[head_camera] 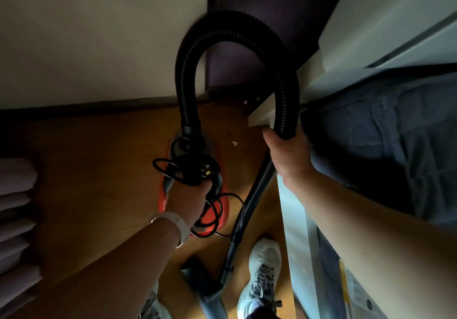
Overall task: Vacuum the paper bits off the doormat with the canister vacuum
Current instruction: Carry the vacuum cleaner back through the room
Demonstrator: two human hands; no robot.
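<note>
Vacuuming apparently not yet begun: left hand grips the canister vacuum by its handle, right hand holds the hose.

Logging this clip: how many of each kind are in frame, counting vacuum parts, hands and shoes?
canister vacuum: 1
hose: 1
nozzle: 1
power cord: 1
Hands: 2, left hand gripping the vacuum's handle, right hand holding the hose
Sneakers: 2, right sneaker, left sneaker partly hidden
Total: 8
</note>
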